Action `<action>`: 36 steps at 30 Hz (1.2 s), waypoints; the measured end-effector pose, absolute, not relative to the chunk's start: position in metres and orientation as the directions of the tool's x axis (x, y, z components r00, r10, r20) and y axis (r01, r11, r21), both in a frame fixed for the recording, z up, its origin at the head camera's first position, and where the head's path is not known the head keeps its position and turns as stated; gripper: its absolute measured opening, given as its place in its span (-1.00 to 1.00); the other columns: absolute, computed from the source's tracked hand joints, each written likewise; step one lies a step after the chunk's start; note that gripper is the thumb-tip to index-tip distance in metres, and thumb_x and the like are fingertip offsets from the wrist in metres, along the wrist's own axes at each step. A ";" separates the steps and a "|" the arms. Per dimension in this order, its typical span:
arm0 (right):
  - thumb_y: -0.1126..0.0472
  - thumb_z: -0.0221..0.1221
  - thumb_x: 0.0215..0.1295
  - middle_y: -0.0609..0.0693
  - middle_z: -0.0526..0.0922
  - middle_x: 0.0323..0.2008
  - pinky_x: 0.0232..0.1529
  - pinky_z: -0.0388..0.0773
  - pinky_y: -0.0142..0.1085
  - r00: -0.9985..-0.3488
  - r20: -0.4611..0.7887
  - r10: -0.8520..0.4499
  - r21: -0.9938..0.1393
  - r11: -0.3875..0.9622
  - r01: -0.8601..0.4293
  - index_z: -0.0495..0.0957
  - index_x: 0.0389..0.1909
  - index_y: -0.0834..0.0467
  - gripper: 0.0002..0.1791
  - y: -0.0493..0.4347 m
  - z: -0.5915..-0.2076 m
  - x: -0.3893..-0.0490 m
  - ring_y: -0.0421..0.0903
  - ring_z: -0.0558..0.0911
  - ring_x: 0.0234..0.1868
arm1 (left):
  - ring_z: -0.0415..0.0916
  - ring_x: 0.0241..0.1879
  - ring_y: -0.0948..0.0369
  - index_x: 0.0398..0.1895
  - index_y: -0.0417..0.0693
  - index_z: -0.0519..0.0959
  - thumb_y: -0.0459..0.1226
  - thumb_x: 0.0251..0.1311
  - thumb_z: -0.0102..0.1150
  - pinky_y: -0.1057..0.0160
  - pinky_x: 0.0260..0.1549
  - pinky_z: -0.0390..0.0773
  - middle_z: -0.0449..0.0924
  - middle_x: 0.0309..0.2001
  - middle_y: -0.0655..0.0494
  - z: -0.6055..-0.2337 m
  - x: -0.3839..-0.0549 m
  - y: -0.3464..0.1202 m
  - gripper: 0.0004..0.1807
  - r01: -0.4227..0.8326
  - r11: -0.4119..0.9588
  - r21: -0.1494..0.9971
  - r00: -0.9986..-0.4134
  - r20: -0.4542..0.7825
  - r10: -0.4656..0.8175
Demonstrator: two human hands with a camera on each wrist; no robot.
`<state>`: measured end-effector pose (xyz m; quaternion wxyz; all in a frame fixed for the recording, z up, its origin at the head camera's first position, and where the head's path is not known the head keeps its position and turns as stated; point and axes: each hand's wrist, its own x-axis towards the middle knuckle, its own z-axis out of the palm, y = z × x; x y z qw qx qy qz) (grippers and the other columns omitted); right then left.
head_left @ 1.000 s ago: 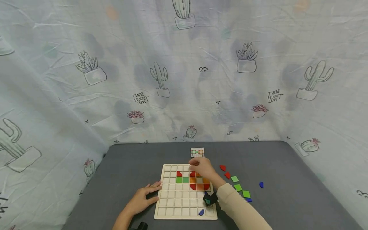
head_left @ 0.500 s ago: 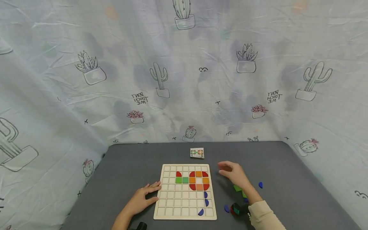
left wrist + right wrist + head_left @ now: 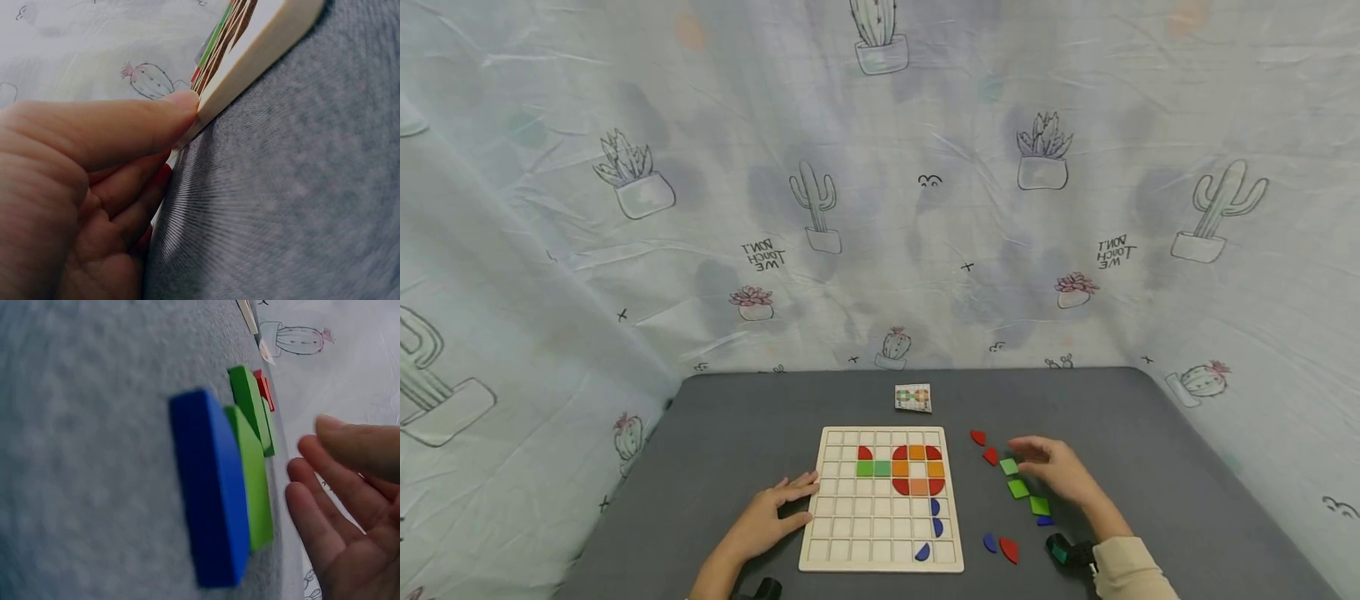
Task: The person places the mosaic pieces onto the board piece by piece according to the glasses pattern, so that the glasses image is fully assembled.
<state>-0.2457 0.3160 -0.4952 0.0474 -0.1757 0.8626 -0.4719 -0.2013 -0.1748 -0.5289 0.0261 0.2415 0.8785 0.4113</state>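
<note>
Rightward of the board, a light green tile lies just beside the right hand;
its loosely bent fingers hold nothing, on the tile's side away from the board; the left hand's straighter fingers touch the board's left edge.

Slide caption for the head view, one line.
Left hand touching a wooden grid board, right hand beside loose green tiles.

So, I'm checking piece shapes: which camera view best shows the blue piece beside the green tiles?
The right wrist view: the blue piece is large and close, top and side visible. The head view shows it small beside a green tile; the left wrist view doesn't show it.
</note>
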 end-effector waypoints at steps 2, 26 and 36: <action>0.27 0.18 0.29 0.39 0.49 0.12 -0.08 0.60 -0.47 -0.922 0.048 -0.385 -0.842 0.480 -0.244 0.43 0.17 0.41 -0.53 0.319 -0.498 -0.249 0.33 0.49 0.13 | 0.28 0.31 -0.04 0.20 -0.09 0.51 -0.05 0.21 0.18 -0.19 0.29 0.09 0.35 0.32 -0.05 -0.529 -0.201 -0.175 -0.47 0.403 0.545 0.735 -0.882 0.153 0.446; 0.21 0.27 0.19 0.06 0.61 -0.09 -0.20 0.60 -0.43 -0.924 0.091 -0.372 -0.725 0.612 -0.317 0.66 -0.07 0.14 -0.73 0.313 -0.515 -0.259 -0.05 0.60 -0.10 | 0.31 0.30 -0.05 0.19 -0.07 0.53 -0.03 0.19 0.20 -0.20 0.28 0.12 0.39 0.30 -0.03 -0.531 -0.200 -0.175 -0.47 0.399 0.547 0.736 -0.889 0.164 0.428; 0.25 0.28 0.18 -0.03 0.58 -0.14 -0.27 0.59 -0.40 -0.932 0.169 -0.320 -0.685 0.642 -0.344 0.64 -0.09 0.07 -0.75 0.300 -0.501 -0.255 -0.20 0.57 -0.20 | 0.28 0.31 -0.06 0.20 -0.09 0.51 -0.05 0.20 0.19 -0.19 0.30 0.06 0.36 0.31 -0.05 -0.529 -0.200 -0.175 -0.47 0.391 0.535 0.749 -0.887 0.153 0.435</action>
